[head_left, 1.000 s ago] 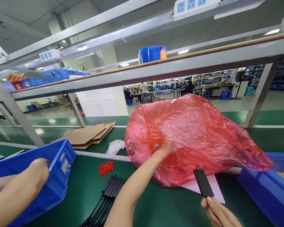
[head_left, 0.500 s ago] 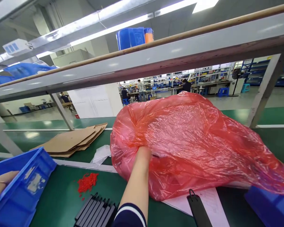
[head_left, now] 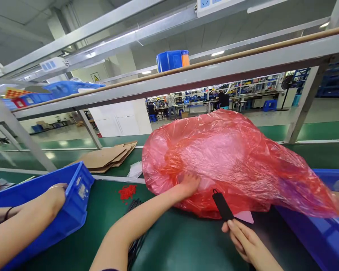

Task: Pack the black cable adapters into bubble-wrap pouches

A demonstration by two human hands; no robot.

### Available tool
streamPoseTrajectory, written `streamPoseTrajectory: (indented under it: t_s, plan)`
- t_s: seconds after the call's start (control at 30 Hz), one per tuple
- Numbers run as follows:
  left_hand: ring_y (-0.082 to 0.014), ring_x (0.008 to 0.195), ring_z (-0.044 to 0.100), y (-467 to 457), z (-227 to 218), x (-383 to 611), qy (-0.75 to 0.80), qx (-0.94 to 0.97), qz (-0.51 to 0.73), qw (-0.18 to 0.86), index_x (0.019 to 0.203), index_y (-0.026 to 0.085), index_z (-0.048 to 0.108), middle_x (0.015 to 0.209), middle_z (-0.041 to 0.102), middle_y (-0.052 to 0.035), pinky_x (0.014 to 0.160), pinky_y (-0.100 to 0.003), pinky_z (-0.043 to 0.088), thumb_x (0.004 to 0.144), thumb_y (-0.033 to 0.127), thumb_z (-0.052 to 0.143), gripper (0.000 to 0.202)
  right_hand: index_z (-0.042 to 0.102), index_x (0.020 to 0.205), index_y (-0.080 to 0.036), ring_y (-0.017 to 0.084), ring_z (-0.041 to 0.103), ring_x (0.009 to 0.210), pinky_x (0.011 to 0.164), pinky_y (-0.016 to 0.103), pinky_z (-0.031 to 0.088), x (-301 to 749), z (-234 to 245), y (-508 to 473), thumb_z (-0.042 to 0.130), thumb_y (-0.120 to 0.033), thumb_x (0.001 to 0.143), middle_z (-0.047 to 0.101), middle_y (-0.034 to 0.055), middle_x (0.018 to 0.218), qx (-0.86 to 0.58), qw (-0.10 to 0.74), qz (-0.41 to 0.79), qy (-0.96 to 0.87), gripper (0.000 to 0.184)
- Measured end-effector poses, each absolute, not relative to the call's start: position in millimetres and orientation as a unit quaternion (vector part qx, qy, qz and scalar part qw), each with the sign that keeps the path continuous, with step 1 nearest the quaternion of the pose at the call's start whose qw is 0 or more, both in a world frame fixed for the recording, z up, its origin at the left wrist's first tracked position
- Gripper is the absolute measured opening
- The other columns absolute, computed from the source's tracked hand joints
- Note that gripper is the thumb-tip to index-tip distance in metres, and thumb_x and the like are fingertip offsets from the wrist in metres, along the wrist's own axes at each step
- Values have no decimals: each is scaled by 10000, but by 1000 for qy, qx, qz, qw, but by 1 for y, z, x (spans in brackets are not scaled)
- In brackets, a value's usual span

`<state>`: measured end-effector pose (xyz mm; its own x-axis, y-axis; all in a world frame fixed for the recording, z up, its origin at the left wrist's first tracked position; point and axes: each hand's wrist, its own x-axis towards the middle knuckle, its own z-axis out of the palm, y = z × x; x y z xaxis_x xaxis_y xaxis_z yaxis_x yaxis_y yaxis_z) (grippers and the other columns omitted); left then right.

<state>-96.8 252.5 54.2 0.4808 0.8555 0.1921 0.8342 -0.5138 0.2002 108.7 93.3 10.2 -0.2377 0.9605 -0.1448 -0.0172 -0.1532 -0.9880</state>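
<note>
A large red translucent plastic bag lies puffed and crumpled across the bench in front of me. My left hand is at the near side of the bag, fingers bent against its film; the fingertips are partly obscured. In my right hand, pinched between thumb and fingers, is a flat black strip with a loop, its looped end against the bag's near side. Several similar black strips lie partly behind my left forearm. Small red pieces form a pile left of the bag.
A co-worker's forearms reach into a blue bin on the left. Flattened cardboard lies behind it. Another blue bin stands right, beside pink paper. A shelf rail crosses above the bench.
My left hand has come out from within the bag's folds and shows at its near side. My right hand has entered view, holding a black strip lifted off the bench. The view has shifted.
</note>
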Motion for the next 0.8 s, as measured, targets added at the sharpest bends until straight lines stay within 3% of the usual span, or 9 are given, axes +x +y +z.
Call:
streamPoseTrajectory:
  t_s: [0.1,0.2,0.3,0.4,0.47,0.53,0.63,0.7,0.8]
  plan:
    - [-305,1212,583,231,61,-103,488,866,105,26,1082,153,706,1217,666,-137,1108,-502,424,877,227,752,223,647,863,-179,70,128,491,467,235,106,108,16,92,599,-905,728,265,-110,568,-443,431,597,-512,740]
    - [-342,1217,573,214,75,-111,491,863,115,21,973,166,737,1165,684,-149,1120,-480,397,821,230,797,176,640,889,-179,73,121,504,466,236,107,108,25,81,602,-871,769,284,-105,595,-441,456,591,-498,703]
    - [-312,1166,602,198,91,-119,503,849,158,26,983,172,739,1161,678,-143,1053,-430,452,886,199,689,113,638,882,-181,77,143,503,456,237,134,108,34,60,598,-823,820,316,-92,610,-441,476,593,-477,646]
    - [-247,1114,628,171,99,-128,514,820,248,46,1145,180,698,1174,676,-118,1006,-371,485,987,176,473,275,661,882,-172,78,139,495,453,243,137,110,39,34,614,-777,844,331,-88,585,-433,490,613,-444,608]
    - [-237,1070,652,146,94,-134,495,774,363,158,1183,158,663,1137,698,-108,961,-357,516,1020,265,427,306,679,889,-166,78,126,492,452,246,138,111,41,18,630,-777,832,327,-91,562,-427,490,631,-424,616]
    - [-254,1043,670,118,77,-141,451,698,450,327,1161,135,645,1125,714,-111,919,-364,539,974,385,536,330,690,884,-164,78,130,489,453,246,147,111,45,3,644,-773,827,326,-91,552,-420,488,645,-412,613]
    - [-268,1034,675,81,42,-151,451,630,423,471,1223,128,589,1184,694,-135,900,-385,546,862,401,682,462,699,873,-166,80,151,490,451,242,169,107,56,-15,646,-759,837,347,-82,552,-416,482,652,-412,596]
    - [-266,1041,664,62,21,-158,533,631,375,420,1306,135,528,1250,651,-152,930,-417,532,832,317,705,538,705,874,-170,84,171,485,446,240,195,102,63,-24,641,-768,830,359,-77,546,-419,471,655,-416,603]
    - [-282,1163,591,38,5,-163,637,662,346,191,1334,147,499,1331,573,-162,1046,-476,453,870,165,619,480,714,884,-172,92,231,474,446,242,247,96,68,-34,625,-782,827,390,-67,534,-427,456,654,-426,619]
